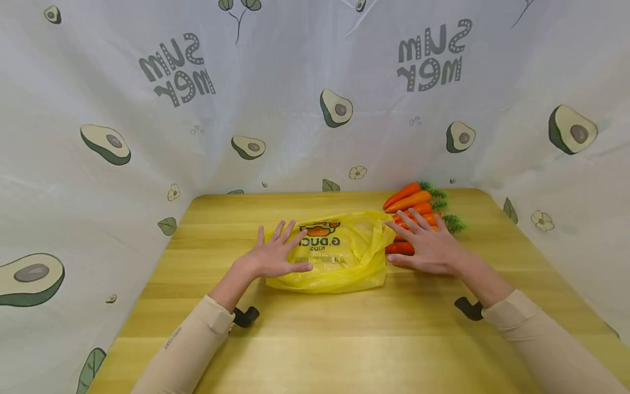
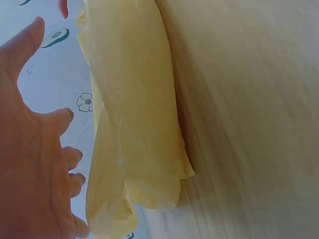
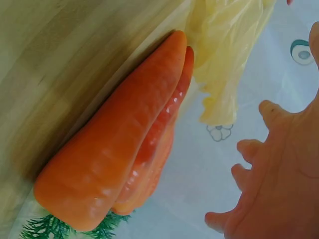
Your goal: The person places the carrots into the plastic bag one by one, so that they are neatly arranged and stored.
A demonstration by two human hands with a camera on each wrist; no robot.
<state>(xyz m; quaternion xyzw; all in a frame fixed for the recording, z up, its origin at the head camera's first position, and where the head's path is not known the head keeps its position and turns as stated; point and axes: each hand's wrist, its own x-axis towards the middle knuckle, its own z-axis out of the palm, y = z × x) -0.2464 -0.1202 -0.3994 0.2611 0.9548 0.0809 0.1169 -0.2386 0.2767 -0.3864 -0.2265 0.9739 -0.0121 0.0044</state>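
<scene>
A yellow plastic bag (image 1: 359, 241) printed with "G.DUCK KIDS" lies on the wooden table. Over its left end my left hand (image 1: 273, 254) is spread with fingers apart, holding nothing; in the left wrist view that hand (image 2: 37, 154) shows beside the crumpled bag (image 2: 132, 99). To the bag's right lie several orange carrots (image 1: 408, 205) with green leafy tops, in a row. My right hand (image 1: 430, 246) hovers over them, fingers spread, covering part of some. The right wrist view shows the nearest carrot (image 3: 114, 134) apart from the right hand (image 3: 284, 169).
A white curtain (image 1: 295, 71) with avocado prints hangs behind and at both sides of the table (image 1: 325, 339). Dark wrist-camera mounts (image 1: 246, 316) sit under both forearms. The carrots' leafy tops (image 1: 455, 223) point right.
</scene>
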